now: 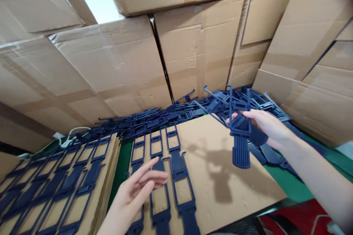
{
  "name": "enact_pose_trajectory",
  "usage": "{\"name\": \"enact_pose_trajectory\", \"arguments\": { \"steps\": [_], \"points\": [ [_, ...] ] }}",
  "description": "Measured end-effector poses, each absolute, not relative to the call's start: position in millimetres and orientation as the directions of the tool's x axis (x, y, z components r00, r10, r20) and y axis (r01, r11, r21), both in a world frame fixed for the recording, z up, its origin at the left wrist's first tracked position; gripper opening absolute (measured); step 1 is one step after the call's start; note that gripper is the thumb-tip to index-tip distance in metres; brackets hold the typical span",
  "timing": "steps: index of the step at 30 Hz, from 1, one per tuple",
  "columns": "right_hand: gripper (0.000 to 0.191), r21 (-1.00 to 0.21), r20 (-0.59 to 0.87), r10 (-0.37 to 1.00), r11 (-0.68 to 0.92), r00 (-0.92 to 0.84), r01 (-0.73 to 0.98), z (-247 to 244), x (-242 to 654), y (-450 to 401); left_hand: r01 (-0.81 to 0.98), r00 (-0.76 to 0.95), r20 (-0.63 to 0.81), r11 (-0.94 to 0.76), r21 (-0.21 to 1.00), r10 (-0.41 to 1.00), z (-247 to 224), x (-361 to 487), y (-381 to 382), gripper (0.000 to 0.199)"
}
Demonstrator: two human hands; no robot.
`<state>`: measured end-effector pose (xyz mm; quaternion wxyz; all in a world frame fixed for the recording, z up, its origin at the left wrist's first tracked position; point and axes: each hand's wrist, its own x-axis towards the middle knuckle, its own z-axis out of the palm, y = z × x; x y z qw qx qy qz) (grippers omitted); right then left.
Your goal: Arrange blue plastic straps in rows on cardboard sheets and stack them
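Note:
My right hand (261, 125) is closed around a few dark blue plastic frame pieces (241, 150), raised above a cardboard sheet (204, 139) that catches their shadow. These pieces have thin arms with hooked ends and a ribbed flat plate hanging lowest. My left hand (140, 183) hovers over the sheet's left part with fingers stretched and apart, holding nothing. Under and beside it lie similar blue frame pieces (179, 170), set out lengthwise in rows. The fingers partly cover the middle row.
Along the back of the green table (120, 169) runs a heap of loose blue pieces (154, 119). At left, a stack of cardboard sheets (107, 183) bears more rows of frames. Large cardboard boxes (198, 47) form a wall behind. A white cable (71, 132) lies at back left.

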<state>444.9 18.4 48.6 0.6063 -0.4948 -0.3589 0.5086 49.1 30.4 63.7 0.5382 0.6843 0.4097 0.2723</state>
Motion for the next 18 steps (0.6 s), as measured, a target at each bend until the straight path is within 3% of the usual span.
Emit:
{"name": "enact_pose_trajectory", "arguments": {
  "steps": [2,6,11,14,18],
  "points": [
    [0.024,-0.974,-0.051,0.985,-0.013,0.163,-0.228,49,426,17,0.111,0.618,-0.076,0.008,0.994,0.782,66,70,33,0.062],
    [0.026,-0.994,0.042,0.997,0.048,0.065,-0.101,45,391,18,-0.062,0.628,-0.127,0.212,0.975,0.768,66,114,41,0.082],
    [0.037,-0.897,0.34,0.94,0.317,0.022,0.308,41,348,13,-0.287,0.662,-0.153,0.437,0.853,0.733,66,167,58,0.061],
    [0.045,-0.799,0.445,0.895,0.401,-0.008,0.448,34,336,8,-0.286,0.686,-0.175,0.483,0.828,0.706,62,187,71,0.051],
    [0.047,-0.711,0.499,0.867,0.412,-0.005,0.571,25,338,-1,-0.213,0.742,-0.169,0.467,0.858,0.648,54,197,80,0.053]
  ]
}}
